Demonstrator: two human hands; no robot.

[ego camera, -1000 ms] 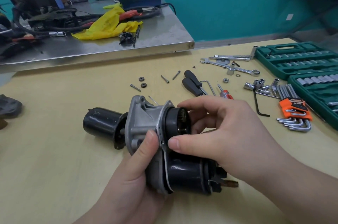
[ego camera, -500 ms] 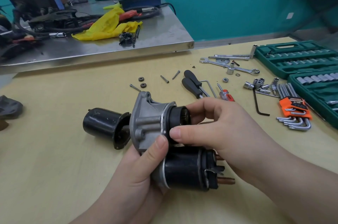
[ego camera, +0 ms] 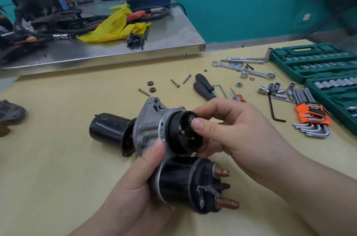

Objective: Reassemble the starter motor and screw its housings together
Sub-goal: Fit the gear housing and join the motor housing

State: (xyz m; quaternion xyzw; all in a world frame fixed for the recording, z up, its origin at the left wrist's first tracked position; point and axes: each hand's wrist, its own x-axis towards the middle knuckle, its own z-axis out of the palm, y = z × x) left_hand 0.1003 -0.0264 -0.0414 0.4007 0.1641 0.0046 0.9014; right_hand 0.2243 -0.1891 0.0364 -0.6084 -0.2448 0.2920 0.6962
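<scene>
While the left hand (ego camera: 135, 183) grips the starter's solenoid (ego camera: 185, 183) above the bench (ego camera: 58, 178), the right hand (ego camera: 231, 135) is pinching, I think, a small gear (ego camera: 190, 120) into the open gear housing (ego camera: 185, 133). Motor can (ego camera: 110, 129) lies left, two spare gears (ego camera: 151, 86) sit farther back.

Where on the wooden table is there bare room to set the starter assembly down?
Bare wood lies left of the black motor can, toward the grey object, and along the near edge below both hands. The right side is crowded: hex keys, sockets, screwdrivers, green cases.
</scene>
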